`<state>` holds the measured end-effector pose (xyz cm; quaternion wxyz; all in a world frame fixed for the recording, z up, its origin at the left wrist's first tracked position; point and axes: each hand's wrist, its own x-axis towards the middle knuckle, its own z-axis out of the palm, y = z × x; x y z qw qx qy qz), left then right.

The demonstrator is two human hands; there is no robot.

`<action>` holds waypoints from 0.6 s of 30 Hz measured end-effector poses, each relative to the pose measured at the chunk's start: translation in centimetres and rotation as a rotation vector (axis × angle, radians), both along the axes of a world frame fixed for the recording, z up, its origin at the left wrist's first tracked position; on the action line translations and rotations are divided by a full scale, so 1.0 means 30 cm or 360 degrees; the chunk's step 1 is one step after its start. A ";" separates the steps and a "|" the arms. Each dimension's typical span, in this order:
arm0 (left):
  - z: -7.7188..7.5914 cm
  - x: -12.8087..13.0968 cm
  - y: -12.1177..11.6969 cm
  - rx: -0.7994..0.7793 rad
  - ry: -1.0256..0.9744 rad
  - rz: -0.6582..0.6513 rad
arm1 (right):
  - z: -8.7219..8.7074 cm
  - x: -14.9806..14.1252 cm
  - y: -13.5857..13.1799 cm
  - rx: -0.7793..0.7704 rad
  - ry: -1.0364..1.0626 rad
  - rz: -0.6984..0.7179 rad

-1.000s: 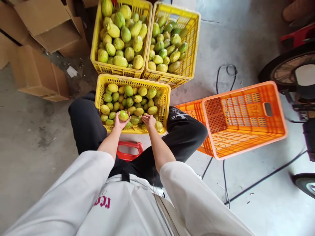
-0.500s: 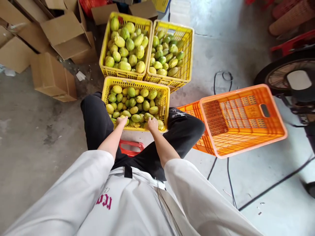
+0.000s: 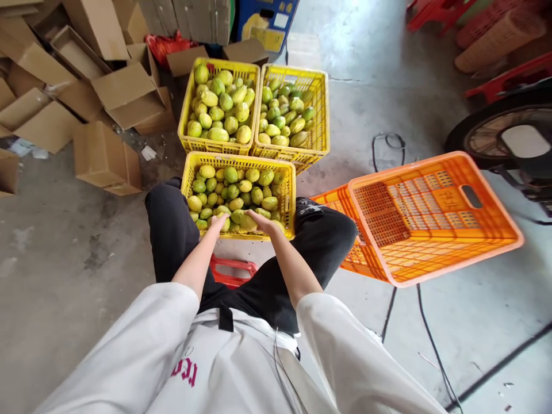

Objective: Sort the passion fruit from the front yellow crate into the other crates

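I sit with a yellow crate (image 3: 288,190) of green and yellow-green fruit (image 3: 235,187) between my knees. Both hands are down at the crate's near edge, close together. My left hand (image 3: 217,222) curls over a green fruit (image 3: 225,225) in the pile. My right hand (image 3: 262,221) reaches leftward, its fingers wrapped over a larger yellow-green fruit (image 3: 246,223). How firmly each fruit is gripped is partly hidden.
Two more yellow crates (image 3: 185,123) (image 3: 323,115) full of fruit stand behind the near one. An empty orange crate (image 3: 435,213) lies tilted at my right knee. A red stool (image 3: 233,270) is under me. Cardboard boxes (image 3: 107,155) are at left, cables (image 3: 390,305) and a wheel (image 3: 504,135) at right.
My left hand, which held a fruit palm-up above the pile, has gone down into the crate. My right hand has shifted left onto a fruit. The view has tilted up.
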<state>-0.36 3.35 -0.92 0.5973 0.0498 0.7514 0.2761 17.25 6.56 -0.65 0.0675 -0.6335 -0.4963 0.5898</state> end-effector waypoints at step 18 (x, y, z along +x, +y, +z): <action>0.638 -0.114 0.538 0.1021 -0.1167 -0.0358 | 0.515 0.072 0.378 -0.0085 0.2083 -0.0584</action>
